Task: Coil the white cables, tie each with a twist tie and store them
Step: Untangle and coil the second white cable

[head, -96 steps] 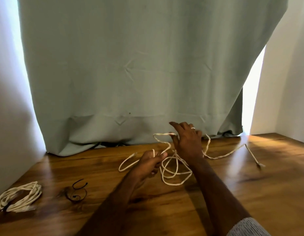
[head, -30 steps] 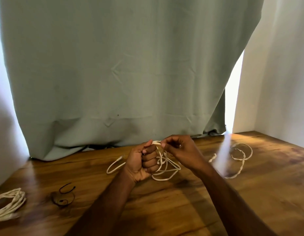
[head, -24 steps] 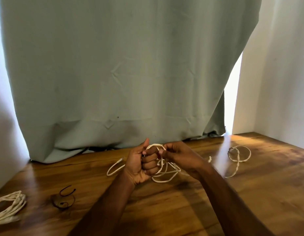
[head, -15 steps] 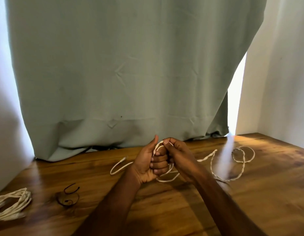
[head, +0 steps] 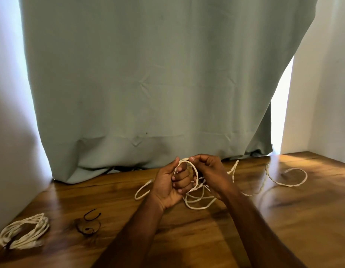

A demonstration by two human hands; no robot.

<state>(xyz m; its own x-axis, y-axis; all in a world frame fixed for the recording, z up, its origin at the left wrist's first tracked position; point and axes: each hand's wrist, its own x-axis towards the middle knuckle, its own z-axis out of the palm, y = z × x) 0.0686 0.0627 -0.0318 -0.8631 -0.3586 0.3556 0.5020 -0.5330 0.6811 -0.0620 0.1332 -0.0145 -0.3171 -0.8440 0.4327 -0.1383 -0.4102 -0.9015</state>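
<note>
Grey-green curtain fills the background, its hem bunched on the far edge of a wooden bench, with white walls on both sides and a bright gap at the curtain's right edge.

On the bench, near its middle, both forearms reach in from the bottom. The left hand has its fingers curled round several loops of a white cable, thumb up. The right hand, just beside it and touching it, pinches the top strand of the same cable between thumb and fingertips, above the left hand's knuckles. Below the two hands, loose loops of the cable lie on the wood; one short end loops out to the left, and a long tail runs right across the bench, ending in an open curl well apart from the hands.

At the near left corner lies a coiled white cable, apparently already bound at its near end, though blur hides the detail. Between it and the forearms sit thin dark twist ties, bent into curls.
</note>
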